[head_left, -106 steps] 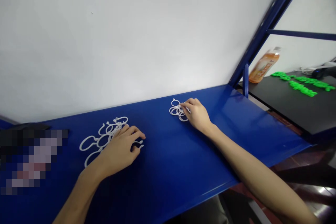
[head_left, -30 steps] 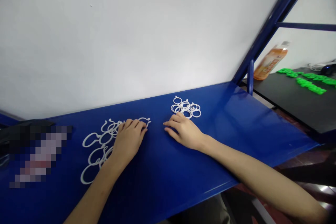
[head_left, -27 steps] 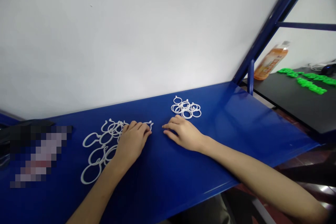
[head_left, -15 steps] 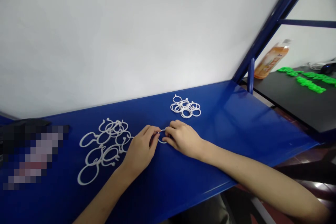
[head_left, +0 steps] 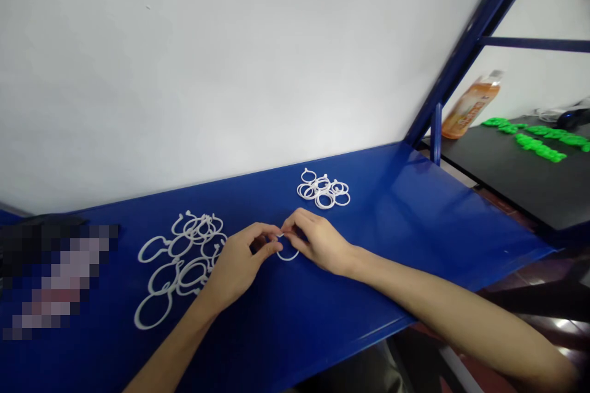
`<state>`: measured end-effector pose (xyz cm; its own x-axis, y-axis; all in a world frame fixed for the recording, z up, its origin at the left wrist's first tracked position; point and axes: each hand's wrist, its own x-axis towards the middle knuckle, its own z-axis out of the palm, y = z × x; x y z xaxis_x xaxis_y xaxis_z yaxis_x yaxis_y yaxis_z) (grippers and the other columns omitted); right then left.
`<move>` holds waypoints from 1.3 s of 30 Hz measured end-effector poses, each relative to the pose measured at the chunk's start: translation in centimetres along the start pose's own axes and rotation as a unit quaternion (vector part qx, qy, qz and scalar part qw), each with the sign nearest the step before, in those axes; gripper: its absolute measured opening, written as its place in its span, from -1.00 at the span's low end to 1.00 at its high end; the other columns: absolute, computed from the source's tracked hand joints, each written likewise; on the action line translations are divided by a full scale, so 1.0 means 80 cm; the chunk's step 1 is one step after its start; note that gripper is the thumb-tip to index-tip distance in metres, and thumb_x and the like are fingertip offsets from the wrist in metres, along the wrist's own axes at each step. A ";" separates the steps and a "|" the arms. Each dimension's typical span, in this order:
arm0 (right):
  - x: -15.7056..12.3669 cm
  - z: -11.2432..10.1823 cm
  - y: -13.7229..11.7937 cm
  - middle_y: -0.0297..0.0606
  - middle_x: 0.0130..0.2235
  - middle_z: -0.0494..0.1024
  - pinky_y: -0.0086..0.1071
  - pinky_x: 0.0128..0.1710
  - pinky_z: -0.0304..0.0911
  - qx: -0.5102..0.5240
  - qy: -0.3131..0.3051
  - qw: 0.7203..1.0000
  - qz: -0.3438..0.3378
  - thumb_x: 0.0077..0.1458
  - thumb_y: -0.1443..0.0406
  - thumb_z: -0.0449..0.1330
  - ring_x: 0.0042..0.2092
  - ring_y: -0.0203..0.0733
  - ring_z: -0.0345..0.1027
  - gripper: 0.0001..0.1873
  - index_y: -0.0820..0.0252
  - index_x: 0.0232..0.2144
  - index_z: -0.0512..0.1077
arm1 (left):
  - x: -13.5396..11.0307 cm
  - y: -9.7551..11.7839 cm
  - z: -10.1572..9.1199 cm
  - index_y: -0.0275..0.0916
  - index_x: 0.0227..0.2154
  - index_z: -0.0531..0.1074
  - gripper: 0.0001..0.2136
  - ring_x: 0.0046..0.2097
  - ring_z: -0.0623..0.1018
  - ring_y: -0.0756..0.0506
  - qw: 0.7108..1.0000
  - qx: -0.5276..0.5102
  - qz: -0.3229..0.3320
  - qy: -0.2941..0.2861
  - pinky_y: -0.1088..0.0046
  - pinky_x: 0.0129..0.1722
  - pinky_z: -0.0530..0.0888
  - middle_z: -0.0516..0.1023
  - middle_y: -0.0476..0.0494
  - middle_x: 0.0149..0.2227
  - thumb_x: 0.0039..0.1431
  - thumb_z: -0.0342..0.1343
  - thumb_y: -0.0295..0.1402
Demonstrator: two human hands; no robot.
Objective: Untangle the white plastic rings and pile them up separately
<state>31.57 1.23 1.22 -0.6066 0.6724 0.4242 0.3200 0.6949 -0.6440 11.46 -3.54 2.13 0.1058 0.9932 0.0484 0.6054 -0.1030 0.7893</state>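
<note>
Now left hand [head_left: 251, 252] and right hand [head_left: 318, 241] meet, fingers nearly together, pinching a thin white plastic ring [head_left: 288, 258] just brought rightward over the blue bench [head_left: 295, 325], ends apparently meeting; open white rings [head_left: 177, 265] lie left, closed white rings [head_left: 319, 186] beyond.

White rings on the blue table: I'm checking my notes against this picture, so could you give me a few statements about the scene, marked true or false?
1. The left hand and the right hand both have fingers at one white ring. True.
2. The smaller ring cluster lies beside the left forearm. False: the smaller ring cluster lies beyond the right hand; the wider ring cluster is by the left forearm.
3. Bright green pieces lie on the black surface. True.
4. The orange bottle is on the blue table. False: the orange bottle is on the black surface.
</note>
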 end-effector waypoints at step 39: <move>0.026 -0.107 0.126 -0.15 -0.23 0.69 -0.38 -0.19 0.27 -0.239 0.113 0.901 0.344 0.27 0.17 0.10 -0.15 -0.06 0.54 -0.67 0.12 -0.23 0.66 | 0.009 -0.053 -0.055 -0.17 -0.10 0.54 -0.62 0.05 0.49 -0.31 0.903 0.428 0.041 0.020 -0.02 0.08 0.28 0.60 -0.20 -0.06 0.25 -0.18 -0.42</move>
<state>39.76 11.82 1.01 0.0014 0.9832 0.1823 0.8738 0.0874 -0.4783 5.52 -2.14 1.50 0.1597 0.9796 0.1216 0.9864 -0.1633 0.0202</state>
